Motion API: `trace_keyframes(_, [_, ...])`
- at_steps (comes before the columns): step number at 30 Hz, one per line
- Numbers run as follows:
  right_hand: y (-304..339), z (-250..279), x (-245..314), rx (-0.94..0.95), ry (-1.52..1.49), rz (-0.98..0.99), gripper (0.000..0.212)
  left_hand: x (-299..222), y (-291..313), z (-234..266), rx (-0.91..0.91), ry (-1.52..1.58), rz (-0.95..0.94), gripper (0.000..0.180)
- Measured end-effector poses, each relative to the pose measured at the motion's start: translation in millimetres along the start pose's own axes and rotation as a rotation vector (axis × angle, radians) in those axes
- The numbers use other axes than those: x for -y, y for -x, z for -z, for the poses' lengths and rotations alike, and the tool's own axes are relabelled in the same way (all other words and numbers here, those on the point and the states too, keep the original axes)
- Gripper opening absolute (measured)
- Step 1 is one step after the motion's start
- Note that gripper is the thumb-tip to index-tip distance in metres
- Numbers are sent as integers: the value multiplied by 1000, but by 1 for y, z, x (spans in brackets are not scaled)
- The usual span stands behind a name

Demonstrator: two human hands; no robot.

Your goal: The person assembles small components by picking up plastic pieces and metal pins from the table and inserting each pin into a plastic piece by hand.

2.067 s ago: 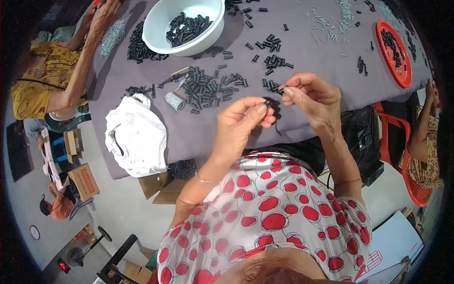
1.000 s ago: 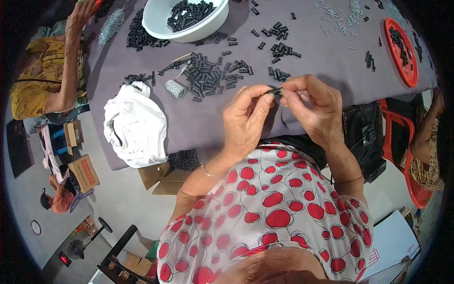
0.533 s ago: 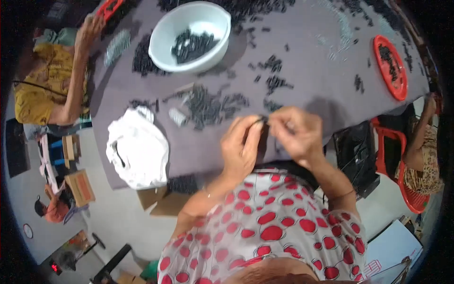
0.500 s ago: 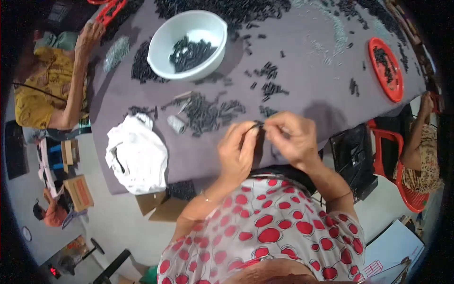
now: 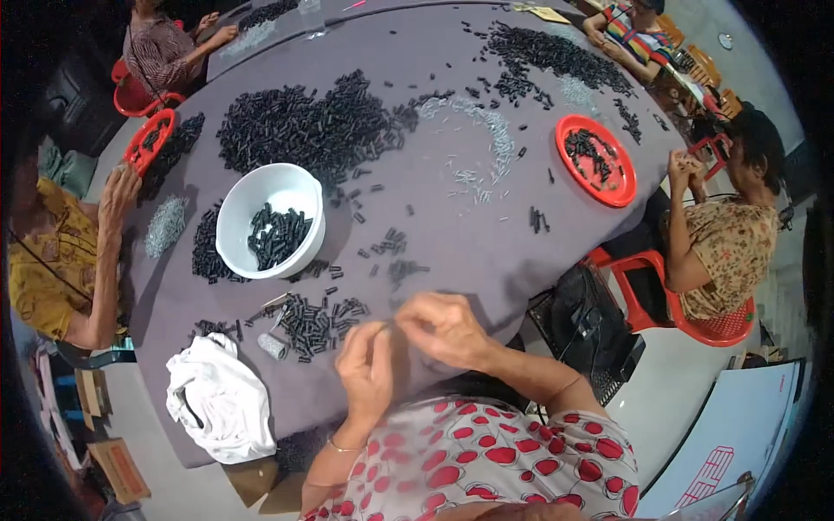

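Both hands are raised over the near edge of the table, fingertips close together but apart. My left hand [image 5: 367,369] is pinched, thumb against index finger; anything between them is too small to make out. My right hand [image 5: 445,328], a little farther off and to the right, also has its fingers closed, their contents hidden. Just left of my left hand lies a loose heap of small black tubes [image 5: 313,326], with a silvery grey cylinder [image 5: 272,346] beside it. Beyond my hands sit a few scattered black tubes [image 5: 404,271]. A white bowl [image 5: 311,239] holds more black tubes.
A crumpled white cloth [image 5: 226,408] lies at the table's near left. Large black heaps [image 5: 304,130] and small clear pieces [image 5: 499,143] spread farther back. A red tray [image 5: 627,187] stands right. Co-workers sit around the table; one at right occupies a red chair [image 5: 725,330].
The view has tilted up, showing more of the far table and people. My hands have drawn slightly apart; the dark piece seen between them earlier is no longer visible.
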State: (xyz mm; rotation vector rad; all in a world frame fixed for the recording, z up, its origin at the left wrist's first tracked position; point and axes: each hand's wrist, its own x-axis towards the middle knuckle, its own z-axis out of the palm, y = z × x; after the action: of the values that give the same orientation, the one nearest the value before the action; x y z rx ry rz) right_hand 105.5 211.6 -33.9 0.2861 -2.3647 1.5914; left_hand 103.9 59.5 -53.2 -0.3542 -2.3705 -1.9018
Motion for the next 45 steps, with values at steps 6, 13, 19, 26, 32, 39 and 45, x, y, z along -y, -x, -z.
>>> trace_keyframes(6, [-1, 2, -5, 106, 32, -120, 9, 11, 5, 2, 39, 126, 144, 8])
trace_keyframes(13, [2, -3, 3, -15, 33, 42, 11, -5, 4, 0, -65, 144, 159, 14])
trace_keyframes(19, [3, 6, -5, -46, 230, 279, 37, -13, -16, 0, 178, 697, 614, 20])
trace_keyframes(26, [4, -1, -3, -52, 183, 251, 42, -1, -14, 6, 303, 1116, 733, 20])
trace_keyframes(32, [13, -1, -4, -66, 191, 257, 38, -3, -9, 7, 319, 1150, 807, 22])
trace_keyframes(39, [15, 1, -14, -78, 134, 288, 39, -8, -6, 2, 279, 1041, 736, 22])
trace_keyframes(45, [12, -3, -20, -108, 116, 376, 41, -14, -7, -2, 216, 865, 633, 17])
